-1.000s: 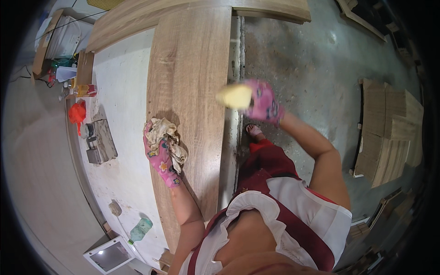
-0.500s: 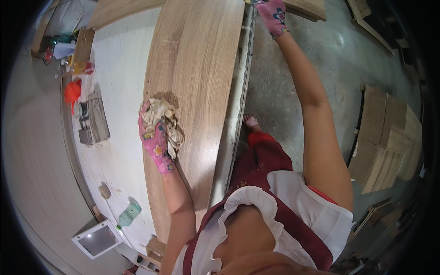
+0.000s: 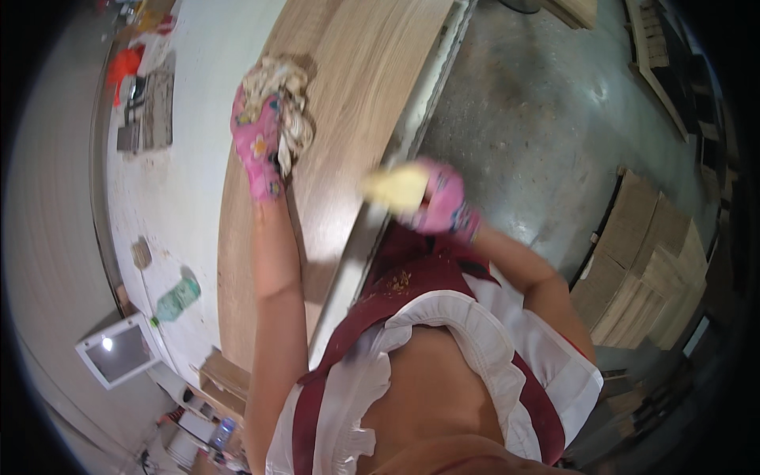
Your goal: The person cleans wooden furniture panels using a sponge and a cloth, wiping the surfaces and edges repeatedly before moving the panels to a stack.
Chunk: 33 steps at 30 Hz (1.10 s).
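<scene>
My left hand (image 3: 256, 154), in a pink flowered glove, is closed on a crumpled cream rag (image 3: 279, 77). It presses the rag on a long wood-grain board (image 3: 360, 87) that lies on the white worktable. My right hand (image 3: 449, 204), in a matching glove, is closed around a pale yellow, flat-looking piece (image 3: 398, 187). Motion smears this piece, so its kind cannot be made out. That hand hovers by the table's near edge, in front of my dark red apron (image 3: 372, 305).
On the white worktable (image 3: 198, 71) lie a grey box-like tool (image 3: 154, 111), an orange-red bag (image 3: 125, 67), a brush-like thing (image 3: 141, 253) and a green bottle (image 3: 177, 299). A white-framed panel (image 3: 119, 348) stands beyond. Flattened cardboard (image 3: 633, 261) rests at the right on the grey floor (image 3: 522, 103).
My right hand has come back from the far end of the board toward my body, carrying the yellow piece. The left hand still grips the rag on the board; the whole view has shifted.
</scene>
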Available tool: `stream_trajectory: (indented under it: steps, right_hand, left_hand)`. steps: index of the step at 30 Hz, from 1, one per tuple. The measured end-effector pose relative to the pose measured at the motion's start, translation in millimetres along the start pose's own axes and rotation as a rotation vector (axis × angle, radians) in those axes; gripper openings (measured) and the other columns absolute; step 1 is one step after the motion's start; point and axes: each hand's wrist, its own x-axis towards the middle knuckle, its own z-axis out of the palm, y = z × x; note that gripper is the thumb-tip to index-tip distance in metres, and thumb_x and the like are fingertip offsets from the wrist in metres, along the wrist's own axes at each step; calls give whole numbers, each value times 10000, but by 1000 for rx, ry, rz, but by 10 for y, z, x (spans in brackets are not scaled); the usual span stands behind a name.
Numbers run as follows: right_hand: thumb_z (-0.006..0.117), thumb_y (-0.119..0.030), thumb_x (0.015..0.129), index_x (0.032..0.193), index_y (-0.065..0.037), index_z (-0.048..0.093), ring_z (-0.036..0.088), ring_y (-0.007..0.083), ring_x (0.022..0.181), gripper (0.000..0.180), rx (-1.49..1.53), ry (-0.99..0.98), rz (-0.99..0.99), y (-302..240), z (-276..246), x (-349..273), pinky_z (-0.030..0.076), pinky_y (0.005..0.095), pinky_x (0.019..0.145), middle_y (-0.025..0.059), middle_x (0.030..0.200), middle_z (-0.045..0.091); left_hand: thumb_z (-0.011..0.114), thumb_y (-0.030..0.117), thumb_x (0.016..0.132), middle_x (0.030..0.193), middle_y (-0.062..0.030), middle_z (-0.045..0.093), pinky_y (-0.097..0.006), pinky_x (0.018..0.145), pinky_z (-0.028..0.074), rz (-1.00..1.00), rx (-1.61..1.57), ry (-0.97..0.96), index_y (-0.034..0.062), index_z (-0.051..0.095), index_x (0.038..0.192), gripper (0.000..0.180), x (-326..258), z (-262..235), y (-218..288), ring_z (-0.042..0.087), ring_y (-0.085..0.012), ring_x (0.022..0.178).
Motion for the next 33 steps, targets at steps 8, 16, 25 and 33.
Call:
stream_trajectory:
  steps: [8,16,25,33]
  right_hand:
    - [635,-240,794,1131,71,450,653,284,770,494,-218,517,140,610,-804,928,542,334,647,179,873,649]
    - [727,-371,662,1031,-89,576,618,274,817,488,65,9,32,-553,754,-571,486,373,759,112,909,623]
    - [638,-265,825,1092,44,494,653,241,733,433,-173,353,90,-582,185,188,553,315,649,175,921,649]
    - [712,-361,716,1184,-6,485,653,243,796,630,-162,70,20,-966,869,-642,552,329,689,136,861,652]
  left_hand:
    - [598,34,834,1167,-97,579,-268,929,414,-35,108,-85,-30,448,1260,456,-571,-911,-256,554,-179,1057]
    - [571,-21,822,1223,-107,535,-269,941,411,-87,273,-4,-18,424,1283,483,-1641,-1766,-396,529,-176,1100]
    - [552,-40,822,1243,-116,519,-281,953,412,-109,48,217,-12,403,1301,502,-2973,-2867,-444,527,-190,1108]
    - [560,-57,822,1223,-111,532,-268,949,416,-98,-93,305,-20,393,1299,507,-3206,-2982,-616,533,-170,1094]
